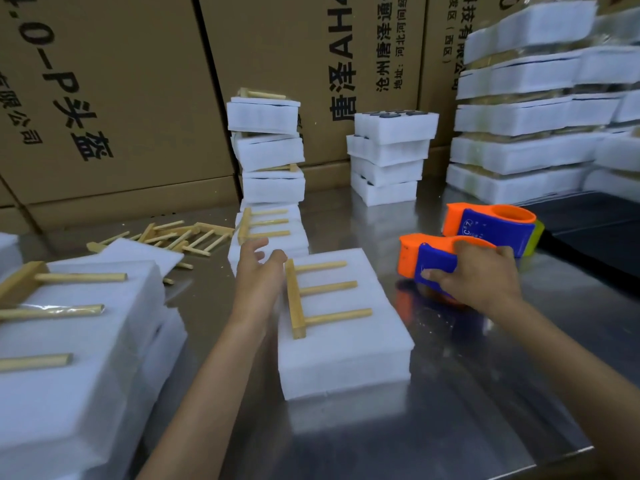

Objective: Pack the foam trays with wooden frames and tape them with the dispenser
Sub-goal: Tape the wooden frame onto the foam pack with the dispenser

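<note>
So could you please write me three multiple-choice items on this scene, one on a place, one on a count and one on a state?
1. Where does the wooden frame nearest the hands lie?
A. on top of a foam tray
B. on the bare table
C. inside a carton

2. How many tape dispensers are on the table?
A. one
B. two
C. four

3. What is the right hand doing?
A. hanging idle
B. gripping a dispenser
C. holding a frame

Answers:
1. A, the frame rests on the white foam tray in front of the person.
2. B, one dispenser is under the right hand and a second dispenser stands just behind it.
3. B, its fingers curl over the blue and orange body, while the left hand is open beside the frame.
</note>
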Motion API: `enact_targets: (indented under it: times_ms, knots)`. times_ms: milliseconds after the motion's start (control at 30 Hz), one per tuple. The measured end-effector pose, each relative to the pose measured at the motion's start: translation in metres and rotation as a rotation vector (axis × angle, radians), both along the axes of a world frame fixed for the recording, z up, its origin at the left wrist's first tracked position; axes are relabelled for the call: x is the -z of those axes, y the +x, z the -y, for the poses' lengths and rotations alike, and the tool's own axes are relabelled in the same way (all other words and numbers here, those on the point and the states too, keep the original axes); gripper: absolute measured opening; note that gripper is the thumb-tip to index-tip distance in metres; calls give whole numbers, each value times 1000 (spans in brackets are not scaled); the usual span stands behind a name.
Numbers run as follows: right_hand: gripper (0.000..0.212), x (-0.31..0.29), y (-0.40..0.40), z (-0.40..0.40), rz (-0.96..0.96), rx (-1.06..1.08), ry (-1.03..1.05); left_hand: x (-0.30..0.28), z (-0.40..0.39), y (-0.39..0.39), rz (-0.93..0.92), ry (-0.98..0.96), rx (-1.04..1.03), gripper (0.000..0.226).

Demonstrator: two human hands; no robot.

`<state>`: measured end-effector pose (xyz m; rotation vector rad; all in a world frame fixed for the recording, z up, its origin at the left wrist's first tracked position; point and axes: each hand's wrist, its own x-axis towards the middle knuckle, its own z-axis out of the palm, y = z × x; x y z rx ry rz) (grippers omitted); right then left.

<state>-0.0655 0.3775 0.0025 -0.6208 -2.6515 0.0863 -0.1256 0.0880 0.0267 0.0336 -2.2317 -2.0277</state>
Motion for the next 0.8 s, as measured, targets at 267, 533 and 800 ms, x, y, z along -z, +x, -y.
enact_targets:
  times_ms: [267,533,800]
  knots:
    - [40,-45,15,27,-407,-421,-483,-56,-23,9,-132,-59,289,32]
    - [56,-75,31,59,-374,-650,-412,-90,-23,15,-107,26,647,31]
    - [44,-77,40,67,-287,-750,-481,-85,1,21,27,65,720,22]
